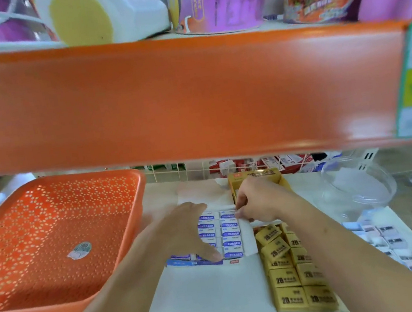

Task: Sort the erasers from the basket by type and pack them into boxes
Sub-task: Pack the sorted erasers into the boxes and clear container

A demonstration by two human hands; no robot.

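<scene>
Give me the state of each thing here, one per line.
Basket, empty but for a sticker.
White box, open, packed with blue erasers.
Gold box, open.
Gold erasers, loose in rows on the shelf.
Left hand, flat on the blue erasers.
Right hand, pinching the white box's edge.

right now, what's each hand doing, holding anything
left hand: open, lying flat on the blue-and-white erasers.
right hand: fingers curled at the erasers' far right corner; whether they hold anything cannot be told.
</scene>
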